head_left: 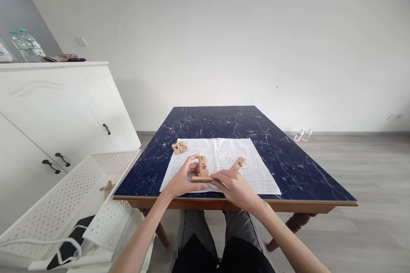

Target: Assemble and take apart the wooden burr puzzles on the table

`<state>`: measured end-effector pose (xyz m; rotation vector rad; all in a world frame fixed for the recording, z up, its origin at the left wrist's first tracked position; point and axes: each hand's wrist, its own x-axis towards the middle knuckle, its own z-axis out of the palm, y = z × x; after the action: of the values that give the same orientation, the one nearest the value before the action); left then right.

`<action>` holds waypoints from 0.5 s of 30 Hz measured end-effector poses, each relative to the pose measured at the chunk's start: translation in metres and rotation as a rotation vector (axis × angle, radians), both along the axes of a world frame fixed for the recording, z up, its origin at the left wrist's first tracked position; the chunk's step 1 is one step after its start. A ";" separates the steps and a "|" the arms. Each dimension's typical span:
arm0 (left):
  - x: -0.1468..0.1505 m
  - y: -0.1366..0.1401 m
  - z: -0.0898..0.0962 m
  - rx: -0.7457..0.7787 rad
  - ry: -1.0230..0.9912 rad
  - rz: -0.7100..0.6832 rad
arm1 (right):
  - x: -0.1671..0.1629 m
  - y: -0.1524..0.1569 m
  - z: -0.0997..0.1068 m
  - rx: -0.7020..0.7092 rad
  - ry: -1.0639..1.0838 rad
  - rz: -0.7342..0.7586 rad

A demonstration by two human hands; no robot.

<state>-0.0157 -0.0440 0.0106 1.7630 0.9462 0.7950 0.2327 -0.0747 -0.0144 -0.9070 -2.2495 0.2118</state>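
Note:
My left hand (186, 178) is closed round the left side of some joined wooden puzzle pieces. One notched piece (203, 166) with a dark mark stands upright there, and a flat wooden bar (201, 179) runs across below it. The fingers of my right hand (233, 185) press on the right end of that bar. Just beyond my right hand lies another slotted wooden piece (238, 164), its near end hidden by the fingers. Everything rests on or just above a printed paper sheet (256, 170).
A cluster of marked wooden blocks (180, 148) sits at the sheet's upper left. The sheet lies on a blue marbled table (221, 121). To the left stand a white perforated basket (73, 192) and a white cabinet (64, 102). Two bottles (303, 135) are on the floor.

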 end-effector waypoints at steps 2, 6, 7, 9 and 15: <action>-0.001 0.003 0.001 -0.041 -0.028 -0.010 | -0.002 0.000 0.000 0.000 0.001 0.001; 0.002 0.006 0.008 -0.094 -0.004 0.003 | -0.005 -0.003 0.005 0.007 -0.017 0.022; 0.004 0.006 0.010 -0.106 0.002 -0.001 | -0.005 -0.004 0.007 0.010 -0.023 0.026; 0.008 0.006 0.015 -0.123 0.006 -0.012 | -0.005 -0.007 0.011 0.017 -0.037 0.031; 0.017 0.002 0.029 -0.151 0.007 -0.044 | 0.001 -0.016 0.021 0.049 -0.072 0.043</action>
<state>0.0009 -0.0420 0.0396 1.6508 0.9441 0.6721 0.2334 -0.0905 0.0070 -0.8535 -2.3320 0.1451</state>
